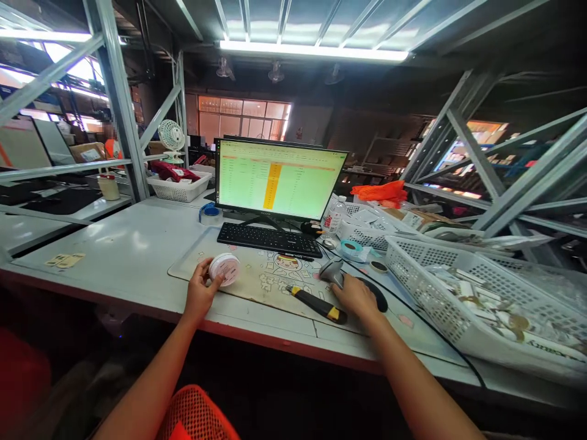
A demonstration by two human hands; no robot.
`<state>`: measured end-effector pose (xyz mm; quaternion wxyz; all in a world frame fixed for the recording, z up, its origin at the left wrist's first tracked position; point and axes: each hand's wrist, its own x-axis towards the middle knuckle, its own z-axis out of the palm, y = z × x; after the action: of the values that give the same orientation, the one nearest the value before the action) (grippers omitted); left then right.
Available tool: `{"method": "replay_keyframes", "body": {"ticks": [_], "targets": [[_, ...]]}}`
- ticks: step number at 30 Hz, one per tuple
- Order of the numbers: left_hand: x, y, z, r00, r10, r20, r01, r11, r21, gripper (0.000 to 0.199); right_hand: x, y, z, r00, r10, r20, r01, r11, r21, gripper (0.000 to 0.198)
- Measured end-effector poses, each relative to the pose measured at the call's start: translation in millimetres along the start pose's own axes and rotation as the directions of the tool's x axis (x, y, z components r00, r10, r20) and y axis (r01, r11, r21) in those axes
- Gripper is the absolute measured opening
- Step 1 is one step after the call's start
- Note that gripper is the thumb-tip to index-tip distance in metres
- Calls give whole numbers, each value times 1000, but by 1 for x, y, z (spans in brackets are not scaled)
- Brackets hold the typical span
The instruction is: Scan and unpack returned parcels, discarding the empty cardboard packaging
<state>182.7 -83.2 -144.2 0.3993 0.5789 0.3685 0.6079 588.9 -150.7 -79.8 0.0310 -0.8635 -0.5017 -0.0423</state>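
Note:
A round white tub with a printed label (226, 269) is tilted up in my left hand (202, 287), its fingers wrapped round the left side. My right hand (355, 295) is closed on a grey barcode scanner (332, 271), whose head points left over the desk mat (247, 287). Just left of that hand lies a black and yellow utility knife (317, 304). Behind both hands stand a black keyboard (269, 238) and a monitor (279, 180) showing a table with an orange column. A dark mouse pad or wrist rest (376, 294) shows partly behind my right hand.
A white perforated basket (426, 299) with many small items fills the right side. Tape rolls (351, 247) and a bottle (336, 214) stand near the monitor. A black cable (426, 324) runs along the right. At the left back are a basket (181, 189) and blue tape (210, 212).

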Motion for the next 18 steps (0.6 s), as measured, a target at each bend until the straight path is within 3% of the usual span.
{"method": "replay_keyframes", "body": {"ticks": [2,5,7,11,15,18], "targets": [[0,1,0,996,-42,73,36,996,81,57,1,-5,-5,993,-25,-116,28,999,22,46],[1,5,1,968,-77,238,21,973,229,53,7,-32,-17,943,-117,-312,164,978,127,48],[1,9,2,952,-84,295,-7,955,296,56,14,-57,-20,947,-208,-246,257,948,187,49],[2,10,0,929,-160,335,23,925,379,69,36,-102,-9,944,-325,59,306,927,216,51],[8,2,-2,923,-173,344,69,953,295,71,56,-126,5,964,-258,63,240,949,205,73],[11,-4,-1,926,-182,331,132,977,167,72,66,-134,7,974,-217,68,201,960,192,73]]}}
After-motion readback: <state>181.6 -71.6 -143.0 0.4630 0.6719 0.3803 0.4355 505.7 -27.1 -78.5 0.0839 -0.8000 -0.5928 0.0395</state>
